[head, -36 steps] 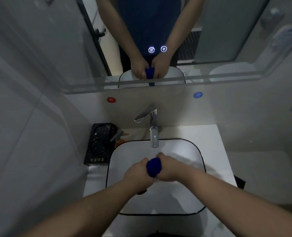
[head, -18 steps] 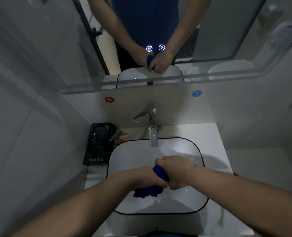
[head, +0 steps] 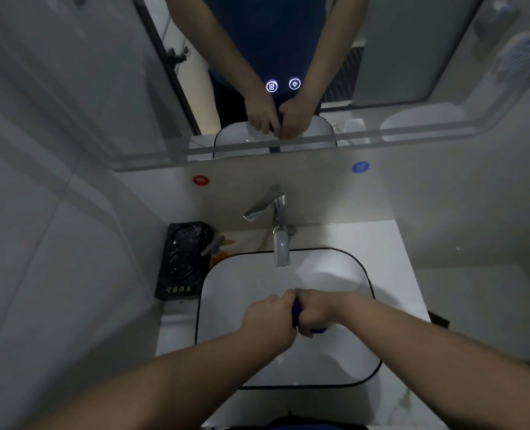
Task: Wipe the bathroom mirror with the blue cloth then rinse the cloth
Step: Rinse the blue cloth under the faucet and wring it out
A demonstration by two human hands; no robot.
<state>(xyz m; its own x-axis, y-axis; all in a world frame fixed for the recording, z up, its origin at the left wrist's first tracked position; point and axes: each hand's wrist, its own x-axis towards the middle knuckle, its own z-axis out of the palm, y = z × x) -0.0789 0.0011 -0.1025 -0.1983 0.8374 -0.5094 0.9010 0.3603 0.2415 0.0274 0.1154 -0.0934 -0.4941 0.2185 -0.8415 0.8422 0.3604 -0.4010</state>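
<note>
Over the middle of the white basin [head: 226, 293], my left hand [head: 267, 318] and my right hand [head: 316, 311] press together, both clenched on the blue cloth [head: 296, 311]. Only a thin blue strip shows between the fists, plus a small bit under my right hand. The chrome tap [head: 280, 240] stands just beyond the hands; I cannot tell whether water runs. The mirror [head: 397, 57] above reflects both fists squeezing the cloth.
A black tray [head: 180, 262] with round recesses sits left of the basin, with an orange-and-grey item [head: 218, 246] beside it. Red [head: 200, 180] and blue [head: 360, 167] round stickers mark the wall under the mirror. Two lit touch buttons [head: 283, 85] glow on the mirror. A tiled wall runs along the left.
The cloth bundle that hung below my left hand has been drawn in between the fists. My hands have rotated against each other, twisting the cloth, and stay over the basin.
</note>
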